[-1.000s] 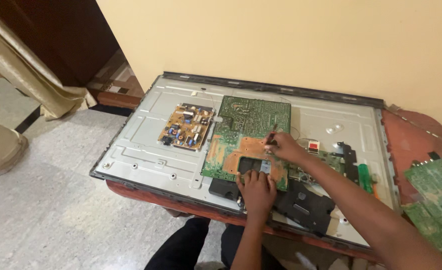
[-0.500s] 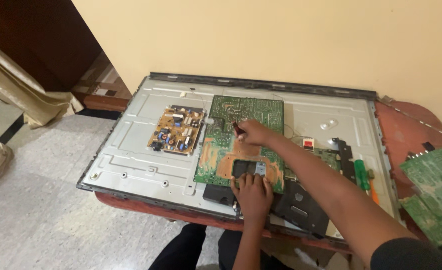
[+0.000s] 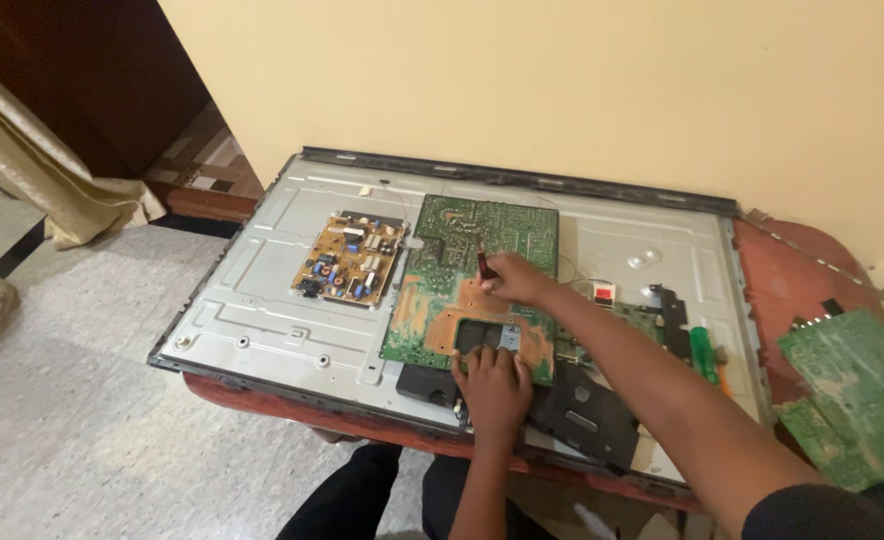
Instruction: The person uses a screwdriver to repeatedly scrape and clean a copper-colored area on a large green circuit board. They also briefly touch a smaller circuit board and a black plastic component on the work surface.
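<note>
A large flat screen lies face down with its grey metal back panel (image 3: 262, 300) open on a red table. A big green circuit board (image 3: 482, 250) rests on the panel's middle. My right hand (image 3: 517, 278) pinches a thin red-tipped tool (image 3: 481, 265) and holds its tip on this board. My left hand (image 3: 492, 385) presses flat on the board's near edge, beside a dark square part (image 3: 477, 333). A smaller yellow-brown board (image 3: 350, 260) is fixed to the panel to the left.
A black plastic cover (image 3: 587, 410) lies near my left hand. A green-handled screwdriver (image 3: 703, 353) rests at the panel's right. Another green board (image 3: 852, 395) sits on the red table (image 3: 792, 270) at far right. A wall stands behind; curtain and tiled floor are left.
My right hand with the tool has moved left and farther up the green board. My left hand has stayed at the board's near edge. The view has shifted.
</note>
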